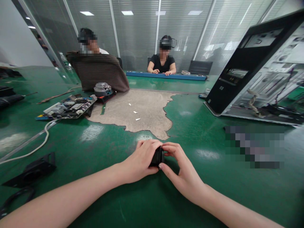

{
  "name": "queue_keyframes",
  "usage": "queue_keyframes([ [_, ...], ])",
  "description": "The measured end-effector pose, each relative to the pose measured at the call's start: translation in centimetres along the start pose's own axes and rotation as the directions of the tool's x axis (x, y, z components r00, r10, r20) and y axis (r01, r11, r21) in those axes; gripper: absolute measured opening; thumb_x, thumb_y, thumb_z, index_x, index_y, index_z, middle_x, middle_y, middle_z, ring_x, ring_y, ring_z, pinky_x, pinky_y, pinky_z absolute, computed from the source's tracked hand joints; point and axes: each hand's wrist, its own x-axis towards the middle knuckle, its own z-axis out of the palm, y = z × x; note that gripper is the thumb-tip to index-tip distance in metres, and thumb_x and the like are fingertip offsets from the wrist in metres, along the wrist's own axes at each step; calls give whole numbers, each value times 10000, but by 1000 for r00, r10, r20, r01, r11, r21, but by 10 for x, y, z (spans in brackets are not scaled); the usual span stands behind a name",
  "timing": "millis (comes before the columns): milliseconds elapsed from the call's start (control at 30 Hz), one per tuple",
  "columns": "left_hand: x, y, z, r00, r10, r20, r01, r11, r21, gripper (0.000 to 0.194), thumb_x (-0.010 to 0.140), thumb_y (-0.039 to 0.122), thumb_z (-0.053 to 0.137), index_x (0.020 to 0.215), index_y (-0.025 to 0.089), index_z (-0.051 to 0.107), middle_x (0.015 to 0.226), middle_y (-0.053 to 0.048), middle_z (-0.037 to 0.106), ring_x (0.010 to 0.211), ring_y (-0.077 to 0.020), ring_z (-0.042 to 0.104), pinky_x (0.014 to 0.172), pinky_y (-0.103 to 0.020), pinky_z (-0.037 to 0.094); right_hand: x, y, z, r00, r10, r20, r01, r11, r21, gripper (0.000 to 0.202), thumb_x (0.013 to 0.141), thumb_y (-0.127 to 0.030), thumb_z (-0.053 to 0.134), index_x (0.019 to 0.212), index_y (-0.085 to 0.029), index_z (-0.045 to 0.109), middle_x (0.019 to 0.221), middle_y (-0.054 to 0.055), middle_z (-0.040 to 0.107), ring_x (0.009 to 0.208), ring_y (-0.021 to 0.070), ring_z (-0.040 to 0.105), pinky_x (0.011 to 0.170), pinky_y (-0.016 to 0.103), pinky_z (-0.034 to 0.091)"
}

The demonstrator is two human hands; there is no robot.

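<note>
A small black object [156, 157] is held between my two hands, low over the green tabletop [133, 202] near the middle of the view. My left hand [142, 161] wraps round its left side, fingers over the top and thumb below. On the right side, my right hand [181, 171] pinches its edge, with fingertips at the top and the thumb at the lower edge. The fingers cover much of the object, and its exact kind cannot be made out.
At left lie a circuit board [71, 107], a metal fan-like part [103, 89], a cable [45, 139] and a black bracket [35, 169]. An open computer case [237, 69] stands at right. Two people sit beyond a brown cloth-covered object [99, 71] and a blue bar [166, 76].
</note>
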Motion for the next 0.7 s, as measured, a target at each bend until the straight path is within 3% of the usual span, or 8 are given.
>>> queue_keyframes([
  [433,0,0,0,1000,13,-11,-13,1000,-7,595,661,134,547,1165,217,241,1157,-89,432,1076,-230,394,882,-413,280,-4,-1,-1,997,-80,8,81,996,-46,224,769,-130,473,974,-218,445,1086,78,421,1059,207,436,904,402,405],
  [700,1,0,1,999,19,-28,-19,1000,3,584,679,163,558,1167,205,241,1159,-91,430,1073,-220,394,885,-402,284,0,3,2,998,62,-17,-59,989,137,354,776,-146,481,1107,-224,381,1090,68,449,1032,184,468,927,401,411],
])
